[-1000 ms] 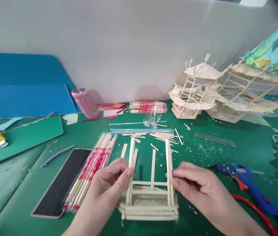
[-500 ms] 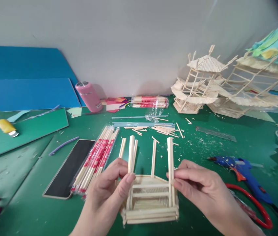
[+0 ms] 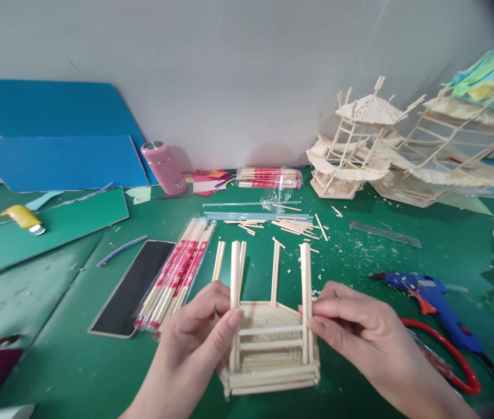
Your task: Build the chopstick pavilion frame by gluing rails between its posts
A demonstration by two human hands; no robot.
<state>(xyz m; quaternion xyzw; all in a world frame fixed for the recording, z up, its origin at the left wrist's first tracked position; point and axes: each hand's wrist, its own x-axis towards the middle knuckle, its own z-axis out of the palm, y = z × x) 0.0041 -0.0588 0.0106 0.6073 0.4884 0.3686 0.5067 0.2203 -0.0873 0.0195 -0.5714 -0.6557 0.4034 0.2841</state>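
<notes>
A small wooden-stick model base [image 3: 275,377] with upright posts and two crossbars stands at the near middle, between my hands. My left hand [image 3: 201,334] pinches the front left post [image 3: 235,267] with thumb and fingers, about halfway up. On the other side, the front right post [image 3: 306,273] is gripped between the thumb and fingertips of my right hand [image 3: 354,329]. More thin posts [image 3: 275,273] rise at the back of the base. The fingers of my left hand partly cover the model's left side.
A blue glue gun [image 3: 432,302] and a red-handled tool [image 3: 465,355] lie right. Packs of chopsticks [image 3: 177,273], a phone [image 3: 135,288] and a utility knife [image 3: 24,218] are left. Behind are cut sticks [image 3: 294,227], a pink bottle [image 3: 163,169] and finished stick pavilions [image 3: 351,151].
Both hands keep hold of the same posts. The whole view has shifted slightly, so the table items appear a little farther right and higher.
</notes>
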